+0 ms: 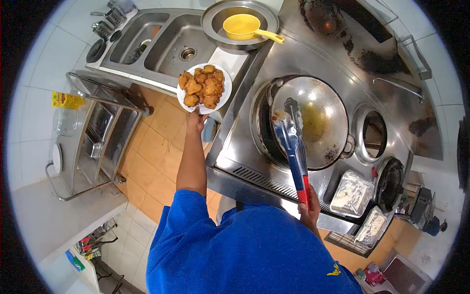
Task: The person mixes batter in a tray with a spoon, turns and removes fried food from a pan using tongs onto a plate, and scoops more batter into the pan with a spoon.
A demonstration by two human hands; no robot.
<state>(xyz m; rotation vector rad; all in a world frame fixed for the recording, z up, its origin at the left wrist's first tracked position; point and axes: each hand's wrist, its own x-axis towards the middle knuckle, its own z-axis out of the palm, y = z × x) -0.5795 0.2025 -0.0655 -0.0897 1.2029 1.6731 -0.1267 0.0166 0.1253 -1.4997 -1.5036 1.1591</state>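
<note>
The left hand (pixel 197 120) grips a plate (pixel 227 87) (heaped with fried pieces (pixel 210 85)). The right hand (pixel 309 212) clasps tongs (pixel 293 156) over a wok (pixel 333 105).

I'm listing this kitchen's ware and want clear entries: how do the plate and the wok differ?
The plate is small and white; the wok is much larger, metallic and stained. The plate is held by the left grip, while the wok rests on the stove. The plate carries a pile of browned pieces; the wok shows a yellowish patch at its bottom. Both are round.
</note>
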